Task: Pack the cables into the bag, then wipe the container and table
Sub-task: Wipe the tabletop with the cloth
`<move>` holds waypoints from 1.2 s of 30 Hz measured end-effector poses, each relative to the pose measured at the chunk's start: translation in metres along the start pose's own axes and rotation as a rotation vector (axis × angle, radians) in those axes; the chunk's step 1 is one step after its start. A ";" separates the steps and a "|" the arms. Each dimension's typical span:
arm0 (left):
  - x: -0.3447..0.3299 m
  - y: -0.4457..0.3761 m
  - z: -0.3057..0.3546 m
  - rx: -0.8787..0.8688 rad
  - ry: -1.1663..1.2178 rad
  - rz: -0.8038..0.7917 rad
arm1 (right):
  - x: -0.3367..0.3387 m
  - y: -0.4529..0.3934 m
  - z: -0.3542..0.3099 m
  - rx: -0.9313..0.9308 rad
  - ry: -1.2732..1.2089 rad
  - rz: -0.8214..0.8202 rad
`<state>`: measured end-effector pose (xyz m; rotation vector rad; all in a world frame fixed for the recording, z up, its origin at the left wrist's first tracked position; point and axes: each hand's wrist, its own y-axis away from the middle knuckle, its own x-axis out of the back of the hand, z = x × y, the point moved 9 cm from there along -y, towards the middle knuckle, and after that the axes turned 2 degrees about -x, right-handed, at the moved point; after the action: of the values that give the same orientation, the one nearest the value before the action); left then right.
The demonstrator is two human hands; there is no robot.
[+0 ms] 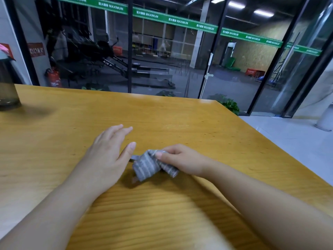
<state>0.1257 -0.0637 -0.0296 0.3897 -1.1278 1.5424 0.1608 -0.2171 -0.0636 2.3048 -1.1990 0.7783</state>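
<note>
A grey cloth with pale stripes [149, 165] lies bunched on the yellow wooden table [180, 120], near its middle. My right hand [182, 159] grips the cloth's right side, with the thumb pressed on top of it. My left hand [108, 152] hovers just left of the cloth with its fingers straight and spread, holding nothing; its thumb tip is close to the cloth's left end. No cables or bag are in view.
A dark translucent container [7, 83] stands at the table's far left edge. The table's right edge runs diagonally, with pale floor beyond it. Glass walls and a glass door [207, 69] lie behind the table's far edge.
</note>
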 end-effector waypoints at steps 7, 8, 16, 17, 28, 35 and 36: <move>-0.001 0.003 0.003 0.018 0.032 -0.022 | 0.123 0.021 0.037 -0.256 -0.244 0.767; 0.000 0.002 0.004 0.015 0.031 -0.020 | 0.140 0.025 0.041 -0.235 -0.214 0.870; -0.004 0.002 0.006 -0.006 0.026 -0.020 | 0.131 -0.023 0.105 -0.537 0.451 0.545; -0.006 0.002 0.005 -0.005 0.022 -0.025 | 0.122 -0.032 0.116 -0.577 0.518 0.475; -0.008 -0.008 0.012 -0.060 0.018 -0.014 | 0.073 -0.102 0.084 -0.417 0.650 0.236; -0.032 -0.004 0.017 -0.125 0.061 -0.082 | 0.009 -0.071 0.034 -0.151 0.615 0.160; -0.035 -0.002 0.020 -0.137 0.078 -0.095 | 0.008 -0.061 0.033 -0.142 0.592 0.164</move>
<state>0.1321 -0.0999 -0.0450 0.2841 -1.1307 1.3779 0.2245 -0.2092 -0.0904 1.6934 -1.1198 1.2743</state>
